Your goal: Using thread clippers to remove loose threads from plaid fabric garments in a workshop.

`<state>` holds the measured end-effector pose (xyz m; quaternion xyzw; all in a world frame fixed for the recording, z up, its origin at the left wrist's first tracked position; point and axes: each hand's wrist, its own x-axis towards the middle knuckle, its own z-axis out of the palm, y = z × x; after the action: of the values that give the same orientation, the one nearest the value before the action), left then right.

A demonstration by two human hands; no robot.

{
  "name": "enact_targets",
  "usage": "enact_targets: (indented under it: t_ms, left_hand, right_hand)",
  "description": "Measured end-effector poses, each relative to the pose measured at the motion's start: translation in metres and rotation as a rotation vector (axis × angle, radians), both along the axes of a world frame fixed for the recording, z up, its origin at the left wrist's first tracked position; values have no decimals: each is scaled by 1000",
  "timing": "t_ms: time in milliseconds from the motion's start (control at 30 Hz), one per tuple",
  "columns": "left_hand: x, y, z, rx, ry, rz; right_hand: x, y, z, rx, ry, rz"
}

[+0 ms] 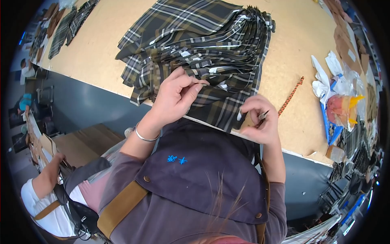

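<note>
A thick fanned stack of dark plaid fabric pieces (189,16) lies on the table before me, bunched together at its far right. Small white tags (185,53) show between several layers. My left hand (178,94) is over the near left part of the stack, its thumb and forefinger pinched on a fabric edge. At the table's front edge, my right hand (260,119) curls round a small pointed metal tool (264,115), whose tip sticks out past the fingers. The rest of that tool is hidden in the palm. A near corner of the fabric lies beside the right fingers.
An orange-and-black twisted cord (291,97) lies to the right. Beyond it are a blue tray (334,134), a red container with yellow spouts (339,109), crumpled white paper (320,80) and a clear bottle (336,154). A co-worker (50,204) is close behind on the left.
</note>
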<state>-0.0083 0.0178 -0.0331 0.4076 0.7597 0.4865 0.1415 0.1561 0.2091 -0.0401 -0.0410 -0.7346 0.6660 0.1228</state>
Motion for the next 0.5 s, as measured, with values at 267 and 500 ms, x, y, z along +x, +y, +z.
enact_targets:
  t_ms: [267,500]
  left_hand:
    - [3,0,5,-1,-24,-15]
    - [2,-4,0,21,-81,2]
  right_hand:
    - [-34,-10,-8,570,108,-323]
    - [-36,-15,-7,530,134,-350]
